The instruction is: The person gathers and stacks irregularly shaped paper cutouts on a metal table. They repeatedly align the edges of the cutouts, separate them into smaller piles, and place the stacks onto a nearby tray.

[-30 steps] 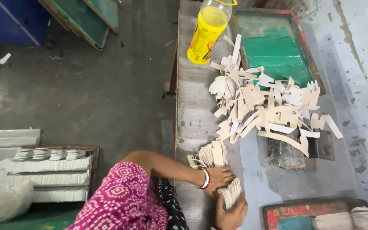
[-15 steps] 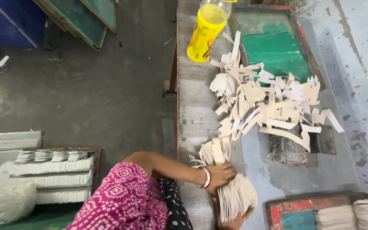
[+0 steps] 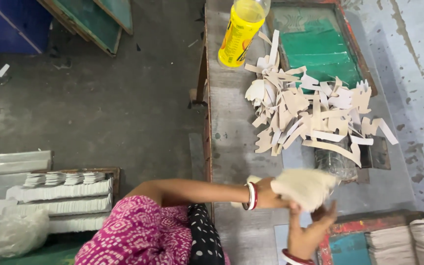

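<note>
My left hand (image 3: pixel 270 194), a red and white bangle at its wrist, reaches across from the left and grips a thick fanned stack of pale card cut-outs (image 3: pixel 304 186) above the near part of the grey worktable (image 3: pixel 231 137). Coming up from the bottom edge, my right hand (image 3: pixel 310 230) supports the same stack from below with its fingers spread. The stack is blurred. A loose heap of similar cut-outs (image 3: pixel 310 113) lies further up the table, apart from both hands.
A yellow bottle (image 3: pixel 239 37) stands at the table's far end beside a green framed screen (image 3: pixel 320 49). Stacked cut-outs (image 3: pixel 408 240) and a red-framed tray (image 3: pixel 349 245) are at the lower right. White stacks in a wooden tray (image 3: pixel 65 196) and a plastic bag (image 3: pixel 11 233) sit on the floor at left.
Both hands have gathered the small pile at the table's near edge and lifted it as one fanned stack, moving it slightly right.
</note>
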